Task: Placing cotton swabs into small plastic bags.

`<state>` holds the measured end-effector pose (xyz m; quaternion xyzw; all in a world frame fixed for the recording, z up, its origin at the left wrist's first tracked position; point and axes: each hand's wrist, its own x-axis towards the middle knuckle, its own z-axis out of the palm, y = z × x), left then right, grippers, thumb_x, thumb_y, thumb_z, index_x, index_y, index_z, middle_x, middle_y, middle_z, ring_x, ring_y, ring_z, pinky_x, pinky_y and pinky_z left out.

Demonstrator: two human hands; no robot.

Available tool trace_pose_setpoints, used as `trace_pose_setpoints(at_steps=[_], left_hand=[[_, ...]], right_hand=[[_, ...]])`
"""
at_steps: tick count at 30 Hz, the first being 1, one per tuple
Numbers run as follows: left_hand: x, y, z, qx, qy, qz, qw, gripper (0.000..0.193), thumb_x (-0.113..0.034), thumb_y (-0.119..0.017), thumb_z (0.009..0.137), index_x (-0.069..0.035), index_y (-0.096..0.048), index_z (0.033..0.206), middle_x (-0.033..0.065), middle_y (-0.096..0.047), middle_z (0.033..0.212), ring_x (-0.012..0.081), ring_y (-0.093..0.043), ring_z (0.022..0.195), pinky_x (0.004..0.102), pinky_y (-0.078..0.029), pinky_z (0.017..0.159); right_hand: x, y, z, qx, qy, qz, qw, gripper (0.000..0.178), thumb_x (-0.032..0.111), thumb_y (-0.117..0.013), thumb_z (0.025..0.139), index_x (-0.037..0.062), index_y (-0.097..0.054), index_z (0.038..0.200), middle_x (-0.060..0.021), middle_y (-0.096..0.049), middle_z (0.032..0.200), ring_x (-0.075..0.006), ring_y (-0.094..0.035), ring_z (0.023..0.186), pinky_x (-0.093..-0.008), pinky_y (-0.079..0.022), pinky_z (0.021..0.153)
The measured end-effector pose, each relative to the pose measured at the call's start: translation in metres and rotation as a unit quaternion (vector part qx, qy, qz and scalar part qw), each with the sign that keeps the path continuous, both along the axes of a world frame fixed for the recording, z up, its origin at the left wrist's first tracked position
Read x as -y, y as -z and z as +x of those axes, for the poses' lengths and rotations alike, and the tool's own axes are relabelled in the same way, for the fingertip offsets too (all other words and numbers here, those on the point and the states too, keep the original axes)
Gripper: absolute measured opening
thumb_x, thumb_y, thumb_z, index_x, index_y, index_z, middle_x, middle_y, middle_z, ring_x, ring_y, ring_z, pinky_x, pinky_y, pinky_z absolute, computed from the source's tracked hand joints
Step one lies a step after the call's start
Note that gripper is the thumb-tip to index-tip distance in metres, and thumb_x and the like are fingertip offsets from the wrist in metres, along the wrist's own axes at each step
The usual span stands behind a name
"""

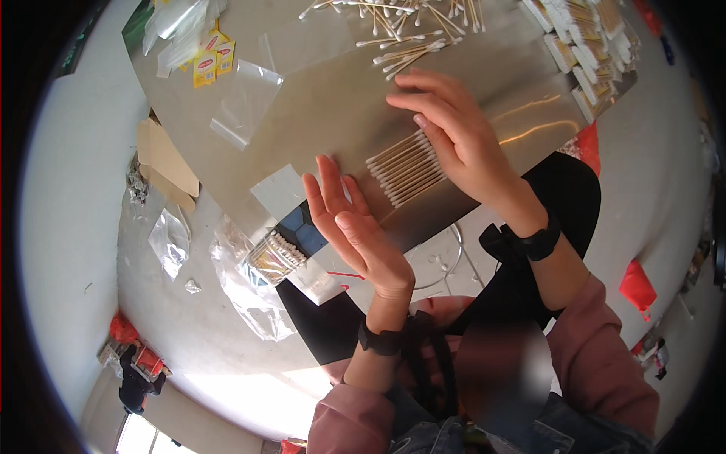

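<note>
So the swabs were the thing to look at: a neat row of double-ended cotton swabs (pixel 406 170) lay side by side on the metal table (pixel 314 113), right between the two sets of fingers. Each stick's long axis ran from the left hand's side up toward the right hand's side, so one set of tips faced the left fingers and the other sat by the right thumb. Right hand (pixel 473 144) was the nearer one, its thumb over the far corner of the row; couldn't tell if it was touching. Those fingers were loosely stretched, thumb apart, nothing visible in them. Left hand (pixel 370 242) was a bit away from the near tips, fingers spread, holding nothing I could see.

As for what was in the way, the right hand itself covered some far tips. Beyond its fingers sat a messy heap of loose swabs (pixel 412 15), with stacked swab bundles (pixel 582 45) off to their right. Past the left fingers were a clear zip bag (pixel 247 104) and yellow packets (pixel 206 66); a clear pack of swabs (pixel 276 256) sat just left of that palm
</note>
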<state>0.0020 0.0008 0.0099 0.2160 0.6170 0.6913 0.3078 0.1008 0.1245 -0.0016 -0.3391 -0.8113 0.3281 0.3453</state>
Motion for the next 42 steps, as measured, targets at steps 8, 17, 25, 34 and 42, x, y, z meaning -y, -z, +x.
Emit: trace_pose_setpoints(at_steps=[8, 17, 25, 34, 42], left_hand=[[0.009, -0.002, -0.034, -0.281, 0.101, -0.211, 0.931, 0.021, -0.003, -0.068, 0.094, -0.001, -0.059, 0.114, 0.0047, -0.061, 0.102, 0.011, -0.056, 0.089, 0.0246, -0.047, 0.079], [0.01, -0.007, -0.027, -0.33, 0.147, -0.175, 0.916, 0.016, 0.0, -0.072, 0.086, -0.002, -0.062, 0.098, 0.0054, -0.057, 0.085, 0.0172, -0.05, 0.074, 0.0304, -0.042, 0.068], [0.042, -0.01, 0.003, -0.29, 0.22, -0.137, 0.921, 0.019, 0.005, -0.073, 0.081, -0.003, -0.062, 0.094, 0.0063, -0.052, 0.078, 0.0184, -0.05, 0.069, 0.0319, -0.042, 0.063], [0.05, -0.019, -0.01, -0.247, 0.181, -0.134, 0.942, 0.022, 0.008, -0.071, 0.084, -0.001, -0.062, 0.103, 0.0051, -0.054, 0.081, 0.0147, -0.051, 0.072, 0.0285, -0.044, 0.067], [0.009, -0.015, -0.06, -0.281, 0.176, -0.097, 0.939, 0.043, 0.008, -0.045, 0.095, 0.001, -0.048, 0.138, 0.0165, -0.063, 0.131, 0.0239, -0.06, 0.12, 0.0358, -0.046, 0.1]], right_hand=[[0.002, 0.01, -0.006, 0.016, 0.02, 0.084, 0.996, 0.028, -0.003, -0.071, 0.078, 0.009, -0.066, 0.103, -0.0053, -0.061, 0.122, -0.0298, -0.057, 0.116, -0.0431, -0.047, 0.096], [0.003, -0.017, 0.003, 0.098, -0.077, 0.137, 0.983, 0.017, 0.004, -0.077, 0.064, 0.0082, -0.062, 0.069, 0.0, -0.056, 0.091, -0.02, -0.057, 0.094, -0.0354, -0.046, 0.088], [0.0, -0.021, -0.009, 0.169, -0.119, 0.208, 0.956, 0.01, 0.009, -0.072, 0.064, 0.0077, -0.061, 0.065, 0.0001, -0.055, 0.085, -0.0181, -0.054, 0.089, -0.0321, -0.044, 0.083], [-0.01, -0.035, -0.019, 0.257, -0.201, 0.302, 0.896, 0.01, 0.009, -0.068, 0.07, 0.0059, -0.059, 0.071, -0.002, -0.055, 0.087, -0.019, -0.055, 0.09, -0.0323, -0.044, 0.084], [-0.021, -0.097, 0.054, 0.224, -0.032, 0.191, 0.955, 0.02, -0.001, -0.07, 0.07, 0.0091, -0.056, 0.081, -0.0037, -0.059, 0.072, -0.0244, -0.059, 0.068, -0.0364, -0.049, 0.07]])
